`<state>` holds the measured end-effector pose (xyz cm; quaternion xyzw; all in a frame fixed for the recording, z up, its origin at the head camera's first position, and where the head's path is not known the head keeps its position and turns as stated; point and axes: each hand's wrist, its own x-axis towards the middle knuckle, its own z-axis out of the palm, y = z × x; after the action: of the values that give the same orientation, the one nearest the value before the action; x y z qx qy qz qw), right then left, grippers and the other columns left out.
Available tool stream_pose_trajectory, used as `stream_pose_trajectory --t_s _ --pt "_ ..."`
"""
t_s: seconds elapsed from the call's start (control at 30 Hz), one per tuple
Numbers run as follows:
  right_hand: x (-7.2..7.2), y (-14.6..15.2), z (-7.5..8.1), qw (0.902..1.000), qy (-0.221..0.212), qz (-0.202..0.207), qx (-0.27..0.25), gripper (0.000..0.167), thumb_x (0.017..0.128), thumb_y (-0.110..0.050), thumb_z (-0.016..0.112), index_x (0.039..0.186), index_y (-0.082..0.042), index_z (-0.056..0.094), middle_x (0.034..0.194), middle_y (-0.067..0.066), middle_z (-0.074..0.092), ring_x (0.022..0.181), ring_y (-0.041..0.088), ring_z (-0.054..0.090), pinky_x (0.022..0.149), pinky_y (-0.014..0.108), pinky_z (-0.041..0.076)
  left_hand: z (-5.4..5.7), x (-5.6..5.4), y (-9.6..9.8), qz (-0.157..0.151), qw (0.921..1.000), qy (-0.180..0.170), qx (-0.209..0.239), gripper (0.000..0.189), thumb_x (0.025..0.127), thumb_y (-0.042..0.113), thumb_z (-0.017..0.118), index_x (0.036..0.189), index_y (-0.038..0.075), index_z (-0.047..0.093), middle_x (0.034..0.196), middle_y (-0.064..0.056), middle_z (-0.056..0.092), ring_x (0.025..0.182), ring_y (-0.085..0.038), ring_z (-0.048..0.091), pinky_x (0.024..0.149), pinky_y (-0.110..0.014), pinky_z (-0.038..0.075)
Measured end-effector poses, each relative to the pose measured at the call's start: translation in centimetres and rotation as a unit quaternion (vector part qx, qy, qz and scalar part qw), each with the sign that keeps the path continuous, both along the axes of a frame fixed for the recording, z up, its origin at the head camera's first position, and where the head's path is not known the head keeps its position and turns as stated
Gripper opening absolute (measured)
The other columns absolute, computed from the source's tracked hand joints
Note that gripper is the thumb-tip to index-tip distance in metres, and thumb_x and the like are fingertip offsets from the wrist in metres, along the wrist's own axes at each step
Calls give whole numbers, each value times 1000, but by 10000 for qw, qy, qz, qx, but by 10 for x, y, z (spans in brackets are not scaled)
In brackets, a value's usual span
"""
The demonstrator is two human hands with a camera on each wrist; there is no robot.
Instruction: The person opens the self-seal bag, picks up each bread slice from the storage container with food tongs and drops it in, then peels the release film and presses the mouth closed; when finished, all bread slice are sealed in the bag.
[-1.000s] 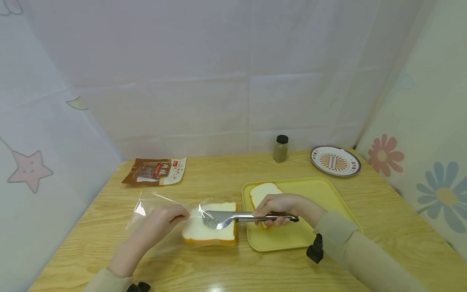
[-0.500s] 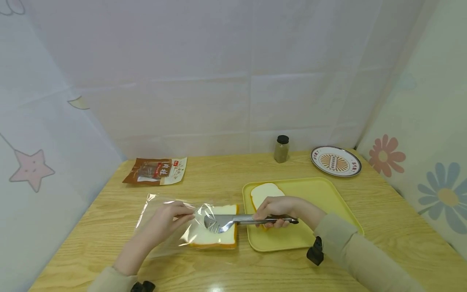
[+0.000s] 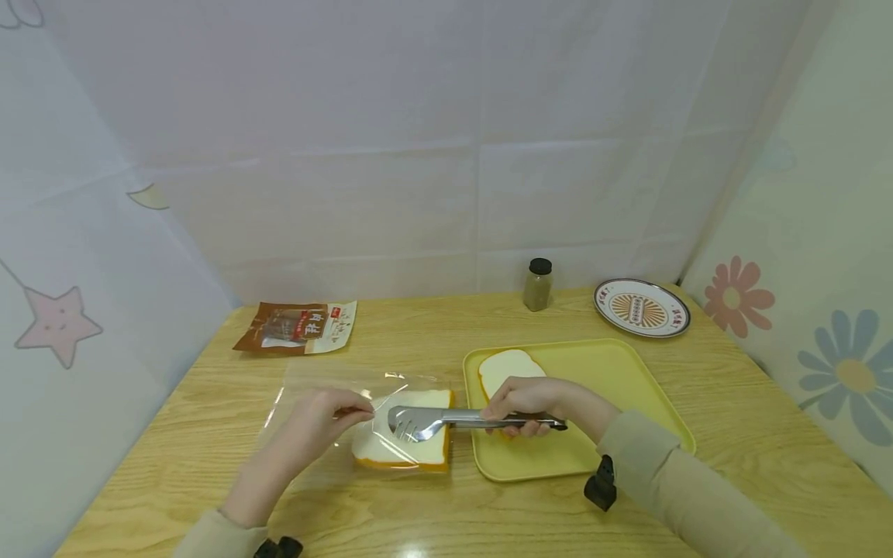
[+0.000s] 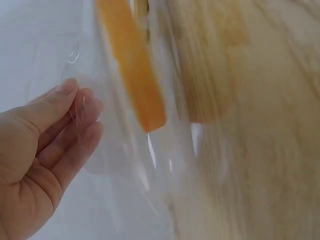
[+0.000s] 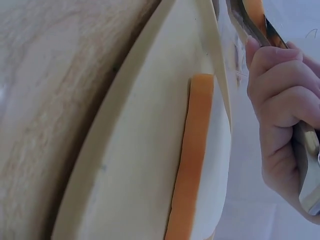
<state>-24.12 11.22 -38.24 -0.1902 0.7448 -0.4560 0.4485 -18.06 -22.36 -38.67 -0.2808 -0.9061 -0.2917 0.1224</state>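
In the head view, my left hand (image 3: 317, 422) pinches the edge of a clear plastic bag (image 4: 117, 160) between thumb and fingers. A thick bread slice (image 3: 432, 448) with an orange crust lies under the shiny film of the bag, left of the tray. My right hand (image 3: 523, 403) grips metal serving tongs (image 3: 463, 418) by the handle, and their slotted upper head rests over the top of that slice. In the left wrist view the slice's crust (image 4: 140, 85) shows through the film, close over the table. The tongs' lower arm is hidden beneath the slice.
A second bread slice (image 3: 505, 368) lies on a yellow tray (image 3: 607, 457), partly behind my right hand. Farther back are a brown-and-white food packet (image 3: 300, 329), a black-lidded jar (image 3: 537, 287) and a printed plate (image 3: 642, 308), all on the wooden table (image 3: 412, 511).
My left hand has shifted a little to the right, bringing the bag's film farther over the slice. My right hand and the tongs stay almost still.
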Motion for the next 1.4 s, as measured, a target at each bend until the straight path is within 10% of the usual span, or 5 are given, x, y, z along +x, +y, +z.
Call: stream_pose_trajectory --t_s 0.8,1.4 --pt "-7 -44 -1 9998 137 148 3 35 94 -28 55 87 5 61 56 2 45 38 8 26 36 20 25 -4 -4 11 -38 9981 397 462 8 75 1 75 79 9 73 78 -2 72 70 -6 67 66 -16 57" --pt "-21 -81 2 9996 156 171 158 28 95 -24 54 91 1 67 56 2 48 37 7 28 35 20 26 -6 -4 10 592 9959 340 595 7 76 4 75 79 10 73 79 3 73 70 -3 66 61 -15 56"
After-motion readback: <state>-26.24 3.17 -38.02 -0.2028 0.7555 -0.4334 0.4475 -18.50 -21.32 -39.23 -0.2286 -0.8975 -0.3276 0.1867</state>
